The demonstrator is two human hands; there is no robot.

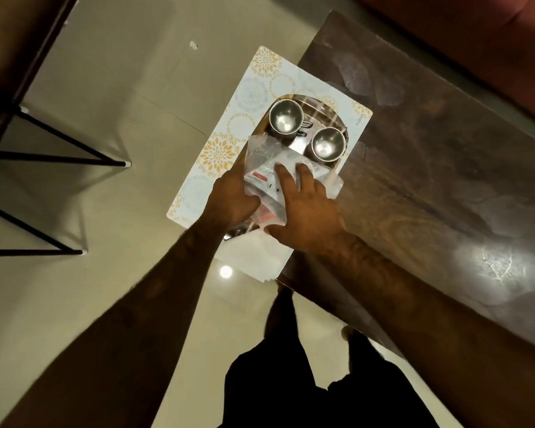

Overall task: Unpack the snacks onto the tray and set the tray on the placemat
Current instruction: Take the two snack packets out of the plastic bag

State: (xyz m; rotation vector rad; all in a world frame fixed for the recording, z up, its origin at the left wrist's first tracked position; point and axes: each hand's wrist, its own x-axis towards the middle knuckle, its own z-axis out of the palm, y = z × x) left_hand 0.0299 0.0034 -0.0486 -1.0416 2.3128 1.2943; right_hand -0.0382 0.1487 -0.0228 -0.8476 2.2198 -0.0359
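Observation:
A clear plastic bag (261,149) with white and red snack packets inside is held over the near half of a steel tray (317,111). My left hand (233,197) grips the bag from the left side. My right hand (306,208) lies on top of it with fingers spread, thumb under the near edge. Two empty steel cups (282,118) (327,145) stand on the tray's far half. The tray rests on a white placemat (254,88) with yellow floral prints, which overhangs the table's left edge.
The dark glossy wooden table (430,168) stretches to the right. Beige floor tiles (121,118) lie on the left, with black metal chair legs (59,162) at the far left. A reddish sofa (476,35) sits behind the table. My legs stand below.

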